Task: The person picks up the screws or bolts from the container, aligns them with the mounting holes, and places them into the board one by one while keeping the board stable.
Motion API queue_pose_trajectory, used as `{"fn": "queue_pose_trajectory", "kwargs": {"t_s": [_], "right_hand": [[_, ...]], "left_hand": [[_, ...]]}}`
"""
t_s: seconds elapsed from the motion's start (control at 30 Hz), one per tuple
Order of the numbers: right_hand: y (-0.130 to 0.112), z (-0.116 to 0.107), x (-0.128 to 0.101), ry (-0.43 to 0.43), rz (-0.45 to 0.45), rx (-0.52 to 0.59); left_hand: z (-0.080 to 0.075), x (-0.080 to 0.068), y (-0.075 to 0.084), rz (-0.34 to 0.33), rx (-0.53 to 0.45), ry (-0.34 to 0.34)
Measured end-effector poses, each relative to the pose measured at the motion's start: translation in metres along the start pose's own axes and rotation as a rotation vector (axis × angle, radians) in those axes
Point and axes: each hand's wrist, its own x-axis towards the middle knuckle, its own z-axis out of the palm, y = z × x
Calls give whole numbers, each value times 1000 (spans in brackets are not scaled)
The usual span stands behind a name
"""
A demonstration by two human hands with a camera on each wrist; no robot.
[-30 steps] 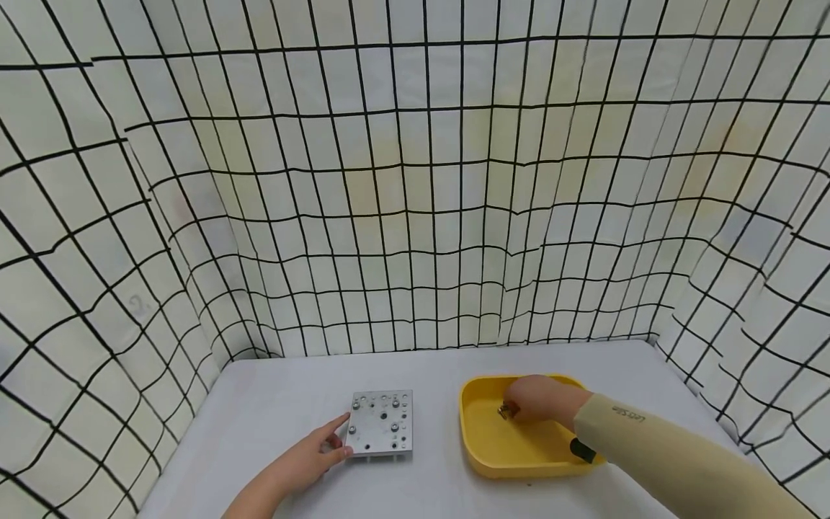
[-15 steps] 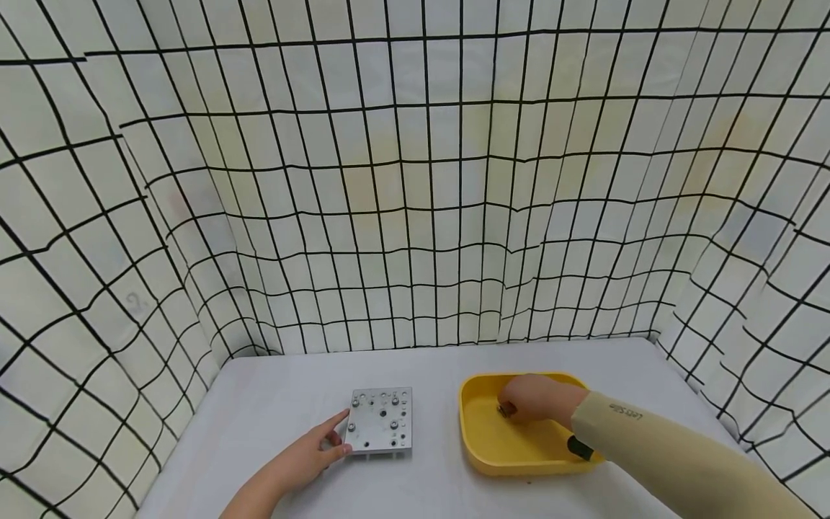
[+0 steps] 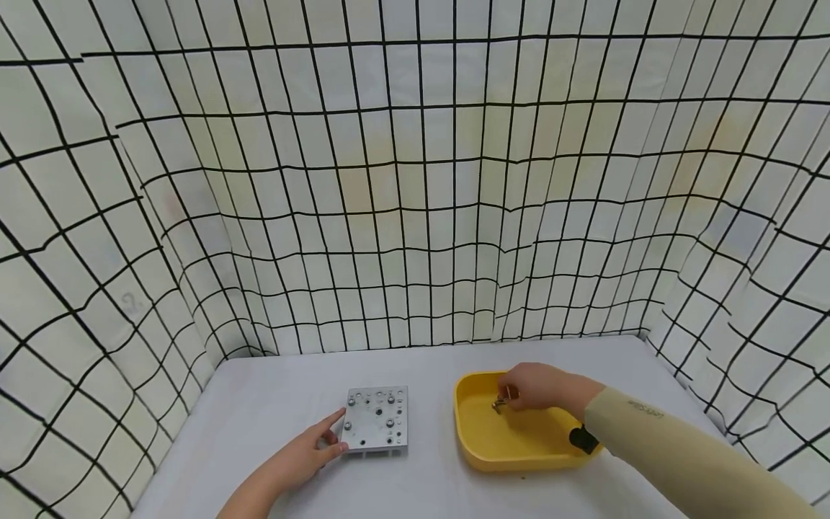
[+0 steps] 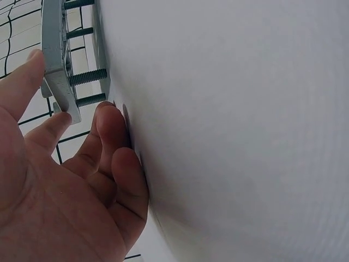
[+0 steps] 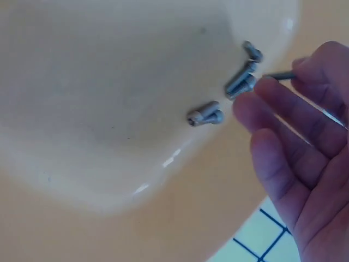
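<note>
We see one yellow tray (image 3: 519, 443) with about four small screws (image 5: 205, 114) lying loose inside; our right hand (image 3: 534, 387) pinches one screw above them. Our left hand (image 3: 305, 454), fingers relaxed, steadies the single metal plate (image 3: 376, 422) on the table (image 3: 259, 404).

Light is bright, even and soft, with only faint shadows. The head view bends the grid lines strongly toward its edges. Both wrist views are soft, the right one blurred, with small glints on the yellow tray (image 5: 163, 158).
</note>
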Motion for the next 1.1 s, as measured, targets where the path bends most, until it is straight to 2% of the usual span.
{"fn": "queue_pose_trajectory", "kwargs": {"t_s": [0.2, 0.33, 0.57, 0.77, 1.1], "right_hand": [[4, -8, -9, 43, -28, 157], [5, -14, -13, 79, -59, 205], [-4, -22, -19, 116, -52, 314], [-27, -25, -9, 104, -87, 406], [-83, -17, 32, 82, -145, 443]], "left_hand": [[-1, 0, -1, -3, -13, 4], [-1, 1, -1, -1, -22, 5], [0, 3, -3, 6, -24, 2], [-1, 3, -5, 13, -24, 2], [0, 2, -2, 22, -29, 3]]}}
